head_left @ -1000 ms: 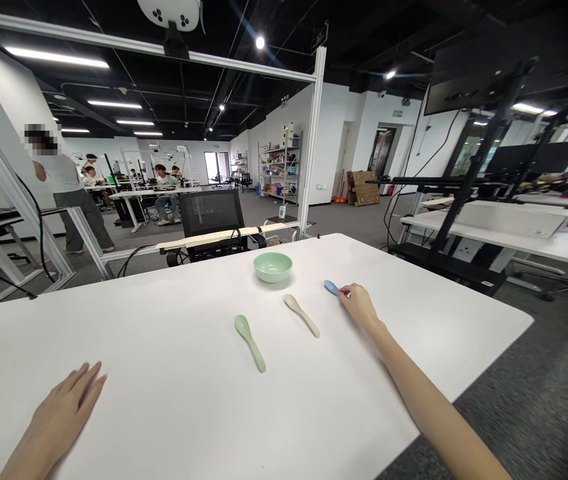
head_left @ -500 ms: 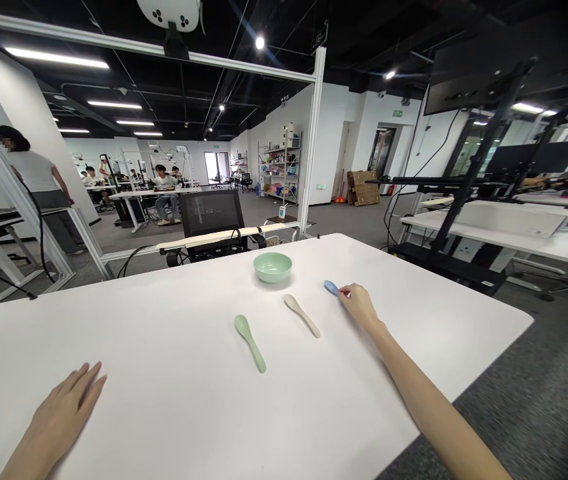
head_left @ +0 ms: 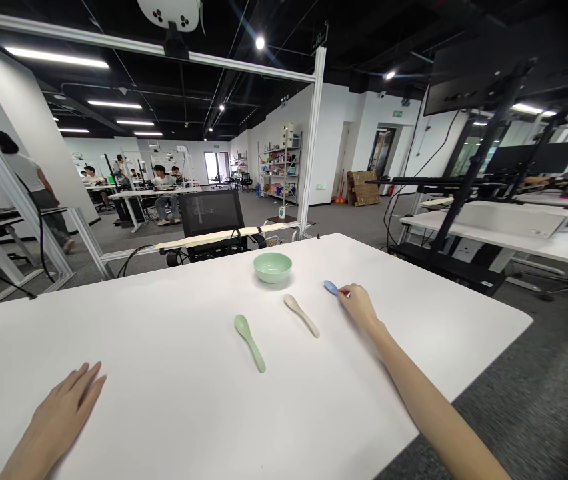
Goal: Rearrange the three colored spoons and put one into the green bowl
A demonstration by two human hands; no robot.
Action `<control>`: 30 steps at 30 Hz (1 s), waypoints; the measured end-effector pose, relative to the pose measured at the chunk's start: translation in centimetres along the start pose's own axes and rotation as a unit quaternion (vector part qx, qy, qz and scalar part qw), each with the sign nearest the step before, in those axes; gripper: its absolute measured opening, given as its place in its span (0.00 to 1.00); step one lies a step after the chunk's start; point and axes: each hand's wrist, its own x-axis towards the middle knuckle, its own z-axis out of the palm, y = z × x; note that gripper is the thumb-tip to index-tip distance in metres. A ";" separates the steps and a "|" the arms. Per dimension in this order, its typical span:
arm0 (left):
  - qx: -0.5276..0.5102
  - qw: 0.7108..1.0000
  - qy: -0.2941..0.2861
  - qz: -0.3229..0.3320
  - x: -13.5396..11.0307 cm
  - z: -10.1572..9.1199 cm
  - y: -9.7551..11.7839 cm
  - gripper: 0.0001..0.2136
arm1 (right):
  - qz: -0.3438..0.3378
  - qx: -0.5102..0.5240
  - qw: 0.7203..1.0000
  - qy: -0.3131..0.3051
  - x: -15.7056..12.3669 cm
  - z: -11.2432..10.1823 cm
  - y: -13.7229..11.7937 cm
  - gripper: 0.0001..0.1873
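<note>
My right hand [head_left: 359,306] reaches across the white table [head_left: 189,400] and its fingers are pinched on the handle of a blue spoon [head_left: 331,287], whose bowl end sticks out to the left and lies on the tabletop. A beige spoon [head_left: 302,315] lies just left of it, and a green spoon [head_left: 250,342] further left. A mint green bowl [head_left: 273,266] stands beyond the spoons. My left hand [head_left: 61,413] rests flat on the table at the near left, fingers stretched out, holding nothing.
A black office chair [head_left: 211,217] stands behind the table's far edge, inside a white metal frame [head_left: 311,140]. Desks and a monitor stand [head_left: 479,160] are to the right. Several people are in the room at the far left; one [head_left: 34,190] walks there.
My hands and the spoons have not moved. The person at the far left has walked further left, behind the frame post.
</note>
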 end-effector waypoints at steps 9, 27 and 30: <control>0.001 1.000 0.019 0.005 0.1 0.3 -0.2 0.42 | -0.001 -0.014 1.000 0.006 0.1 0.4 0.2 0.19; -0.011 1.000 -0.002 0.001 0.2 0.6 -0.6 0.46 | 0.016 -0.018 0.999 0.029 -0.1 -0.1 -0.2 0.19; -0.012 1.000 0.006 0.002 0.4 1.0 -1.1 0.44 | 0.047 -0.053 0.997 0.017 -0.1 -0.3 0.0 0.18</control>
